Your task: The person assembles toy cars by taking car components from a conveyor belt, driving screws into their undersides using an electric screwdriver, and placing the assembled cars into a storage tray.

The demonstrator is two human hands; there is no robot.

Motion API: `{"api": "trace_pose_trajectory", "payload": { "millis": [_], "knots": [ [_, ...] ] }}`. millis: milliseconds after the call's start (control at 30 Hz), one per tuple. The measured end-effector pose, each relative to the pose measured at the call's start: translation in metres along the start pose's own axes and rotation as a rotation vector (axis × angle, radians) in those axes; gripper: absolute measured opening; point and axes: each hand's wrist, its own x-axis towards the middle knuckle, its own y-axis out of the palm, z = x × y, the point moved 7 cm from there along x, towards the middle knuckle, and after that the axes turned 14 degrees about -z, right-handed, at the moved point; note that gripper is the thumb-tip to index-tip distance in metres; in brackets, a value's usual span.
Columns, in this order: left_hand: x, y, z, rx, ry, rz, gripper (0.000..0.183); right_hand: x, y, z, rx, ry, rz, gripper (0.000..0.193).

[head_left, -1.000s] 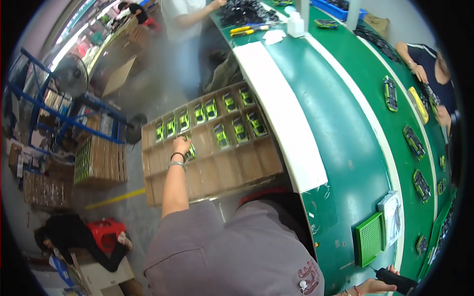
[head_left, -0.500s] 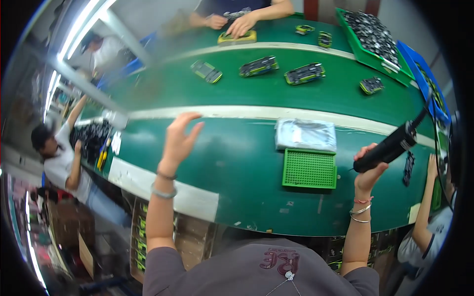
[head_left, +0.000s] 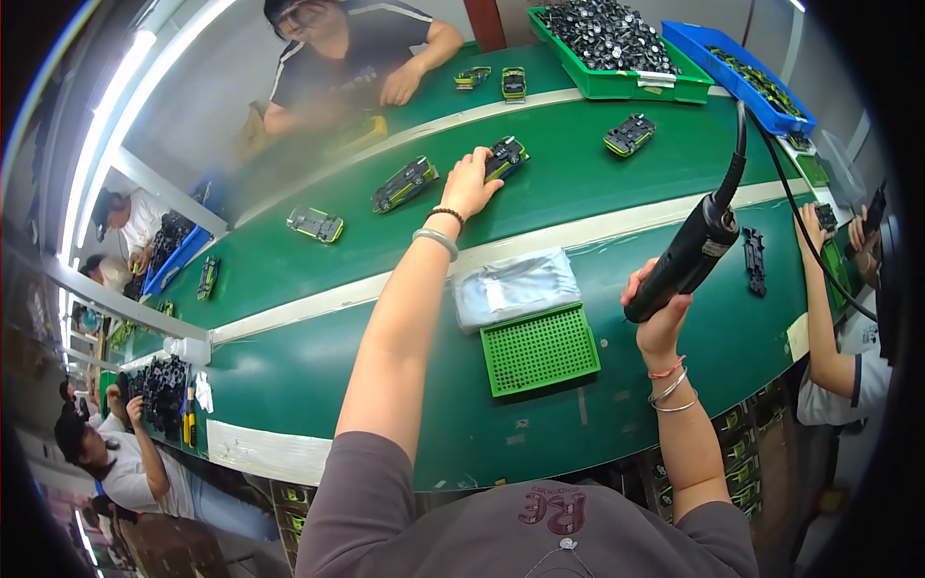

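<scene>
My left hand (head_left: 469, 185) reaches across to the far green strip, its fingers closed round the near end of a toy car (head_left: 508, 157) lying underside up, with black and yellow-green parts. In my right hand (head_left: 658, 323) is a black electric screwdriver (head_left: 686, 255), gripped low on its body and tilted, its cord rising from the upper end. Its tip is hard to make out. Between my arms lie a green perforated tray (head_left: 540, 352) and a pale plastic-wrapped package (head_left: 517, 289). Another upturned toy car (head_left: 403, 184) rests left of my left hand.
More toy cars (head_left: 629, 135) lie along the far strip. At the back right stand a green bin (head_left: 636, 87) of small black parts and a blue bin (head_left: 694, 46). A black chassis part (head_left: 754, 262) lies right of the screwdriver. Co-workers sit opposite and at both sides.
My left hand has moved from open above the near table to the far strip and taken hold of a toy car. My right hand still holds the screwdriver. The view has shifted.
</scene>
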Motion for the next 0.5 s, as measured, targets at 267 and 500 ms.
{"api": "trace_pose_trajectory", "payload": {
  "millis": [267, 500],
  "knots": [
    [-0.053, -0.076, -0.057, -0.272, 0.111, -0.017, 0.04, 0.008, 0.001, 0.0, 0.006, -0.004, -0.019, 0.084],
    [-0.138, -0.109, -0.096, -0.243, 0.213, 0.093, 0.039, 0.007, -0.002, -0.001, -0.049, -0.039, -0.028, 0.085]
  ]
}}
